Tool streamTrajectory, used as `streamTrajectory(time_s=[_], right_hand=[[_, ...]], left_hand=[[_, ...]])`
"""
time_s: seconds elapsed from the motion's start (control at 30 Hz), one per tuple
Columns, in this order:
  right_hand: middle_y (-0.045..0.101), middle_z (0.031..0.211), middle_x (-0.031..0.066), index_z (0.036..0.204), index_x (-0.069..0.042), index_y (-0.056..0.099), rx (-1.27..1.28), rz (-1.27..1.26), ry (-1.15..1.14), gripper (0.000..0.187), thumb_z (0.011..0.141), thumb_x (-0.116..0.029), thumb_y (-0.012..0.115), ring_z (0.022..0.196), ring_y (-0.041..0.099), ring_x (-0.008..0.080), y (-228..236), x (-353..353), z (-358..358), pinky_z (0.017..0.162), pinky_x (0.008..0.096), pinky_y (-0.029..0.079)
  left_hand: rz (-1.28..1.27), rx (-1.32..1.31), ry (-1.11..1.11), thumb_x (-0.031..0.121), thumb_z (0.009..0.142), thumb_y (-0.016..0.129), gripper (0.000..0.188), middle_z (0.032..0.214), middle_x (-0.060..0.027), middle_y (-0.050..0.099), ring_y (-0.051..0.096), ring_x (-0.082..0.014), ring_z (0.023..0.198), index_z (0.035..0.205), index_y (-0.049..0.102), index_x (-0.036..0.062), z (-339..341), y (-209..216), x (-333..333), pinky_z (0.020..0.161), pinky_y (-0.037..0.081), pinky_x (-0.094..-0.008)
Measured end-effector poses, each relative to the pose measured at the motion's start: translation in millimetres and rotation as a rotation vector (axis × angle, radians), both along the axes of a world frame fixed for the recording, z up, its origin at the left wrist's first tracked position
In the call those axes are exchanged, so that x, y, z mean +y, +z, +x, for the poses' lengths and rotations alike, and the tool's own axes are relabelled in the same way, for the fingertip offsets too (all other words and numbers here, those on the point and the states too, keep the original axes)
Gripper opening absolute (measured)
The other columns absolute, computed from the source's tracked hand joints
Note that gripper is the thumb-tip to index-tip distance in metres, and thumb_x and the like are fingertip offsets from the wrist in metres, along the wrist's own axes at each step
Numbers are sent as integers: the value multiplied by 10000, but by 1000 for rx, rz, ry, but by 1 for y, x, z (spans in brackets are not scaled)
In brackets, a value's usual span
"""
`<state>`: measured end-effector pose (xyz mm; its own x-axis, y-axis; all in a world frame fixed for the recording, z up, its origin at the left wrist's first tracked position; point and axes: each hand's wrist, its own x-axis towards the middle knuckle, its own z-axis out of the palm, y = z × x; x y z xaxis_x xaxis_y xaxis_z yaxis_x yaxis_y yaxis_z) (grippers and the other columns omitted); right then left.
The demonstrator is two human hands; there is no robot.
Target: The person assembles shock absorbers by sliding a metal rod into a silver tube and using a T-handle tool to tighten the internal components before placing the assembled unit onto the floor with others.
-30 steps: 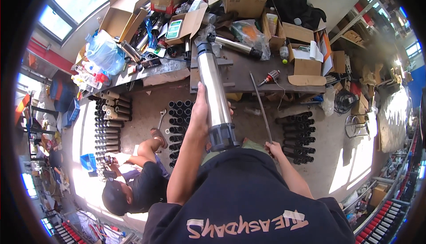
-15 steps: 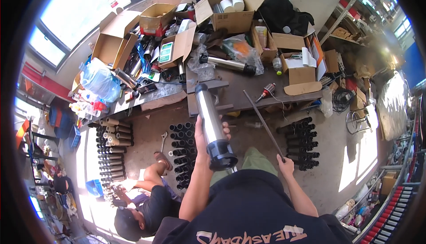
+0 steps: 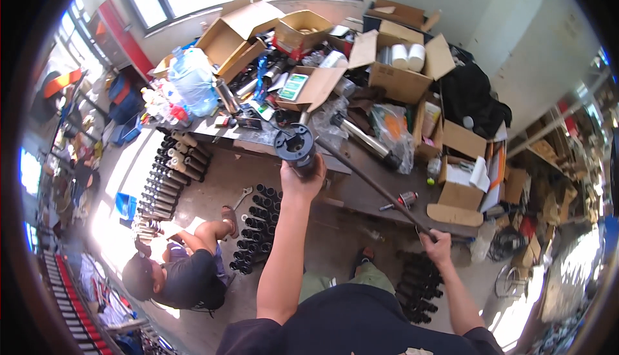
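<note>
My left hand [image 3: 303, 179] is wrapped round a metal cylinder [image 3: 295, 145], raised over the near edge of the workbench. Its black ringed end, with a dark opening and small holes, faces up toward me; most of the silver body is hidden behind that end and the hand. My right hand [image 3: 438, 246] is closed on the lower end of a long dark metal rod [image 3: 377, 186], which slants up and left. The rod's far end comes close to the cylinder's black end; whether they touch I cannot tell.
On the cluttered workbench [image 3: 380, 216] lie another silver tube [image 3: 367, 141], a red power tool [image 3: 405, 200] and open cardboard boxes [image 3: 400, 81]. Rows of black cylinders [image 3: 258, 223] stand on the floor. A co-worker [image 3: 184, 274] sits low at the left, beside more tubes [image 3: 158, 190].
My left hand has raised and tilted the cylinder so its black end now faces up. The right hand has brought the rod up and across toward it. The view has swung to the right.
</note>
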<state>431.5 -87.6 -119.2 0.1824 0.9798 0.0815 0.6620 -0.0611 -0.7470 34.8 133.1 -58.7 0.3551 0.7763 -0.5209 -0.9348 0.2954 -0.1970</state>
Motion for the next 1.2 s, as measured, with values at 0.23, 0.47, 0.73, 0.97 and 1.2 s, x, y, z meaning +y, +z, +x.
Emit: streamTrajectory(time_s=[0.23,0.47,0.73,0.97,1.2], right_hand=[[543,552,149,642,-51,668,-465,278,369,315,776,-289,825,470,525,281,93,233,115,485,361,404],[714,774,121,736,-150,742,-928,205,362,444,758,-592,722,790,705,342,207,322,-19,696,436,578],[734,912,162,870,-152,794,-942,-16,74,425,843,-559,671,898,708,353,175,270,-78,818,441,576],[717,1130,162,1078,-134,754,-869,54,-15,404,853,-451,641,1090,674,324,163,269,-102,957,399,543],[702,1133,193,1072,-105,743,-807,242,-48,362,852,-363,617,1091,667,348,155,255,-98,957,423,539]], left_hand=[[-95,169,-155,485,898,647,406,983,-118,610,608,-301,907,974,655,87,-5,7,29,739,622,-374],[-126,1178,-227,487,929,610,544,1119,-183,623,639,-315,900,1169,573,1,-40,21,1,760,558,-508],[-28,1105,707,566,980,505,560,620,-44,541,517,-181,547,774,605,55,-133,52,50,520,424,-308],[-478,1979,630,325,844,679,387,930,-260,730,713,-413,897,874,744,-56,-143,78,52,864,552,-487],[-525,1595,609,274,843,721,389,1083,-182,713,716,-321,921,1057,683,-48,-141,95,58,843,585,-423]])
